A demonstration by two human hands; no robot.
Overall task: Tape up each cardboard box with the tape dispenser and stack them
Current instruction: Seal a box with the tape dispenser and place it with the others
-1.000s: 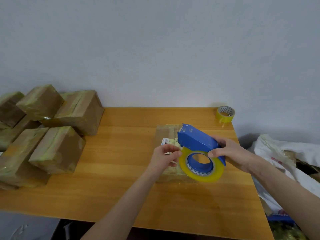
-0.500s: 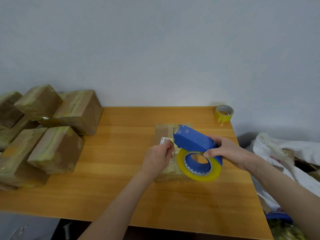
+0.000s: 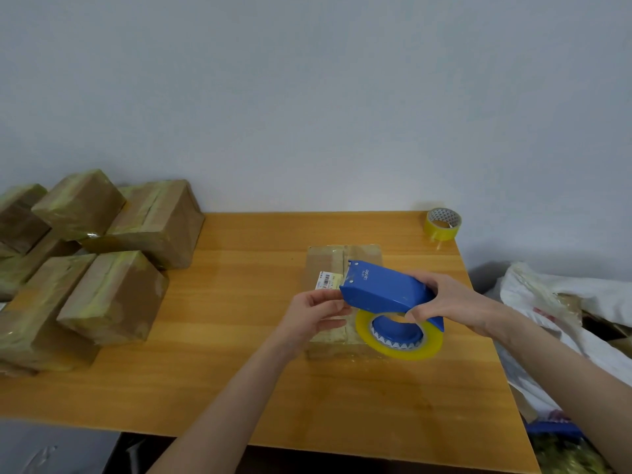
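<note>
A flat cardboard box (image 3: 323, 261) with a barcode label lies on the wooden table (image 3: 239, 371), mid right. Above it my right hand (image 3: 448, 304) grips a blue tape dispenser (image 3: 383, 289) loaded with a yellow tape roll (image 3: 400, 343). My left hand (image 3: 314, 316) is at the dispenser's front end, fingers curled and pinching near where the tape comes out; the tape end itself is hard to make out. Both hands cover the box's near half.
Several taped boxes (image 3: 113, 295) are piled at the table's left end, some leaning on each other. A spare yellow tape roll (image 3: 442, 224) stands at the far right corner. White bags (image 3: 561, 302) lie off the table's right edge.
The dispenser has tilted so its front end points more to the left and lifted slightly. My left hand shifted from the box's top to the dispenser's front end.
</note>
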